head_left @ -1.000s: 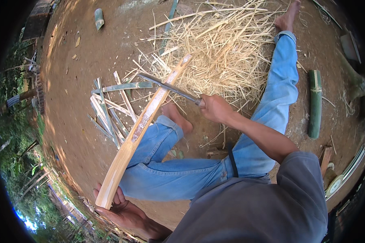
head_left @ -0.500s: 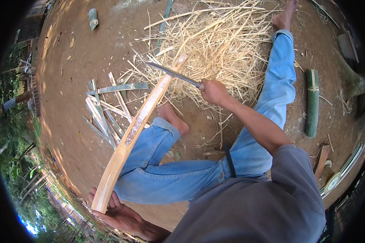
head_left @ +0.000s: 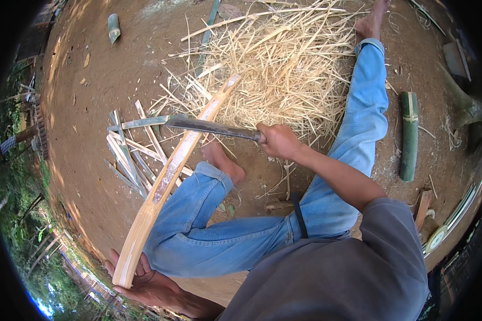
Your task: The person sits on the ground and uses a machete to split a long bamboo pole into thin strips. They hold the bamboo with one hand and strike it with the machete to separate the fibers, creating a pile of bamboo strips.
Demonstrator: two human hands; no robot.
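Observation:
A long split bamboo piece (head_left: 141, 230), pale with a whitish hollow along its inner face, slants from the lower left up toward the shavings. My left hand (head_left: 147, 284) is closed round its near end, thumb underneath and fingers curled up the far side. Its middle passes over my bent left leg. My right hand (head_left: 280, 142) grips the handle of a machete (head_left: 214, 127), mostly hiding that handle. The dark blade lies across the upper half of the bamboo piece, its tip pointing left. Whether the edge bites into the wood, I cannot tell.
A heap of bamboo shavings (head_left: 289, 69) spreads ahead, between my feet. Loose bamboo strips (head_left: 126, 147) lie crossed at left. A green bamboo section (head_left: 409, 139) rests right of my outstretched leg, and a short bamboo piece (head_left: 113, 29) lies at the far left on bare earth.
The machete has come nearer to me along the bamboo piece, and its blade now lies flatter across it. My right hand has moved slightly nearer. My left hand keeps its hold.

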